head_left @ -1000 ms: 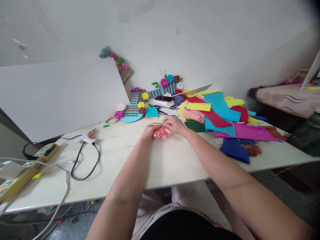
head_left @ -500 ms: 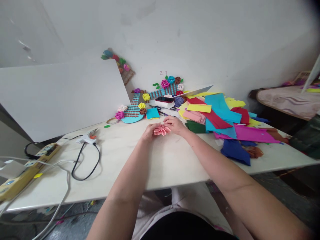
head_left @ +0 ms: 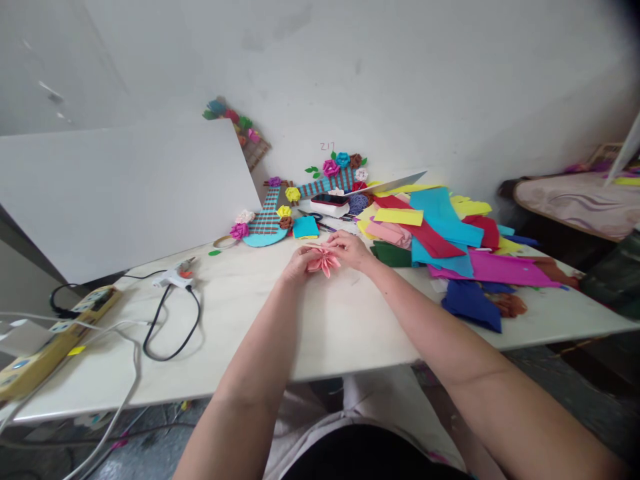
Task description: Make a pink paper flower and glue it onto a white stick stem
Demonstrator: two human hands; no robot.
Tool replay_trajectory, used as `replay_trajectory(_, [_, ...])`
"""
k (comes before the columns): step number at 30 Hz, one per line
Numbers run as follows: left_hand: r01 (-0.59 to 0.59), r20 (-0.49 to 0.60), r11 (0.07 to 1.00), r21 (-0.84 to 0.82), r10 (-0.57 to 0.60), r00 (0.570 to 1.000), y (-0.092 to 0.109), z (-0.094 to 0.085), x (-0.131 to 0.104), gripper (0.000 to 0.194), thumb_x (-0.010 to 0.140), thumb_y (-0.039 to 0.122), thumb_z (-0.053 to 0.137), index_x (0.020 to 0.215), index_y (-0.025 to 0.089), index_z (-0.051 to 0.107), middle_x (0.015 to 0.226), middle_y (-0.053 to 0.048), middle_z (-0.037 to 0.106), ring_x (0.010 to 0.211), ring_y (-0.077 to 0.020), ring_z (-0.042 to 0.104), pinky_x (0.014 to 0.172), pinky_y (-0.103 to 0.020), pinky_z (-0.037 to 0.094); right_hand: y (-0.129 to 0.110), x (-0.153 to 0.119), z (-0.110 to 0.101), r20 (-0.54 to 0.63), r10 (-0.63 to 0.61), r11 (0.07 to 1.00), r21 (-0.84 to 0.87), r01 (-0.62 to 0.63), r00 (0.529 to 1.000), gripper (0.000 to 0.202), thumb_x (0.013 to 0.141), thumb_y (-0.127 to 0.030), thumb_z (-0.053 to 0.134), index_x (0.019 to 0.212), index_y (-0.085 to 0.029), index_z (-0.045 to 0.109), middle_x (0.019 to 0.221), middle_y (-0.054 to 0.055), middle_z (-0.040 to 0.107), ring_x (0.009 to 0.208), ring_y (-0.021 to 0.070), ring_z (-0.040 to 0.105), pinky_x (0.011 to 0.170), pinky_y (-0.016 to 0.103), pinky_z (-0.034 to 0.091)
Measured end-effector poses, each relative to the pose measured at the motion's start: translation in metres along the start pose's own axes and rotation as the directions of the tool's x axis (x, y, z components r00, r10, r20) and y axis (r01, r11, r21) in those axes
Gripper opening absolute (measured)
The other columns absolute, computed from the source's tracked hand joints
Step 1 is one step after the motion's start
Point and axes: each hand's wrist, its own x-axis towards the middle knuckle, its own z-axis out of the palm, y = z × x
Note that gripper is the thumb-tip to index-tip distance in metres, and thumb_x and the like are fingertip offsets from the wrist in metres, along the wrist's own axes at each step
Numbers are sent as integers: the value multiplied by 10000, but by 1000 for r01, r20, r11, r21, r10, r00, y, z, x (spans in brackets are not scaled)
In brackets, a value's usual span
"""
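A pink paper flower [head_left: 326, 261] with pointed petals is held just over the white table [head_left: 345, 327]. My left hand [head_left: 299, 262] grips its left side, fingers closed. On the upper right edge, my right hand [head_left: 349, 249] pinches a petal between thumb and fingers. Just behind the hands lie blue and yellow paper squares [head_left: 305, 227] and a pair of scissors [head_left: 317, 216]. A turquoise guitar-shaped piece [head_left: 267, 227], trimmed with paper flowers, leans at the back.
A glue gun [head_left: 174, 275] with a looped black cord lies left, near a yellow power strip [head_left: 55, 343] and white cables. Coloured paper sheets [head_left: 445, 220] pile up on the right. A phone [head_left: 330, 199] rests on a white box. A white board [head_left: 130, 193] leans on the wall.
The pink flower has tipped a little, and its petals now spread more visibly downward toward me. Both hands stay in nearly the same place, still holding it.
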Motion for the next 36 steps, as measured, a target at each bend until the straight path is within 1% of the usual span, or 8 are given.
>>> replay_trajectory(2, [-27,-82,999,-43,23,996,-2,-1,0,366,568,291,775,846,105,626,768,-90,685,653,-193,648,594,-289,474,-2,-1,0,2,4,1000,-12,-4,1000,114,800,-169,627,771,-200,733,964,56,676,870,154,621,750,275,479])
replay_trajectory(4, [-28,-150,998,-51,20,989,-4,-2,0,454,553,273,796,935,132,596,789,-56,680,648,-189,652,581,-286,479,-4,-1,0,3,16,999,-50,-16,1000,121,803,-163,619,783,-200,732,975,55,676,866,155,622,739,274,478])
replay_trajectory(9, [-29,-204,999,17,32,978,0,2,-1,770,571,269,786,1270,187,472,756,-5,668,556,-155,625,515,-250,447,-10,-1,0,-49,48,977,-206,-57,998,134,817,-188,601,809,-214,733,1009,44,670,887,172,621,727,283,468])
replay_trajectory(12, [-19,-229,998,58,32,973,3,5,-2,847,593,267,771,1357,176,416,715,-2,668,539,-146,616,524,-247,446,-12,-1,-1,-70,48,963,-260,-64,996,150,823,-189,584,835,-223,730,1062,40,655,901,178,615,721,286,469])
replay_trajectory(19, [-28,-222,998,57,40,974,-1,4,0,834,610,314,776,1363,159,454,735,-9,674,572,-140,618,541,-242,444,-9,0,-2,-98,-11,964,-266,-15,995,158,822,-165,567,840,-218,715,1106,60,642,1035,215,568,892,356,455])
replay_trajectory(25, [-49,-261,998,39,57,964,2,7,0,854,594,295,761,1379,165,452,641,36,628,517,-101,556,537,-228,426,-10,0,0,-101,-29,969,-246,4,994,132,824,-187,577,816,-204,707,1058,71,654,993,217,567,881,360,456])
replay_trajectory(31, [-56,-296,995,78,77,952,2,9,3,862,567,275,750,1368,136,465,593,41,613,493,-99,529,522,-220,383,-12,1,0,-66,76,966,-243,-89,995,150,838,-206,561,826,-190,709,958,84,670,947,212,580,852,340,450])
replay_trajectory(36, [-60,-288,994,87,83,954,-2,5,5,731,590,277,735,1276,99,554,622,13,635,507,-101,530,527,-222,374,-12,1,-1,-7,177,961,-216,-175,984,162,836,-219,551,853,-189,710,935,73,692,885,199,603,775,307,443])
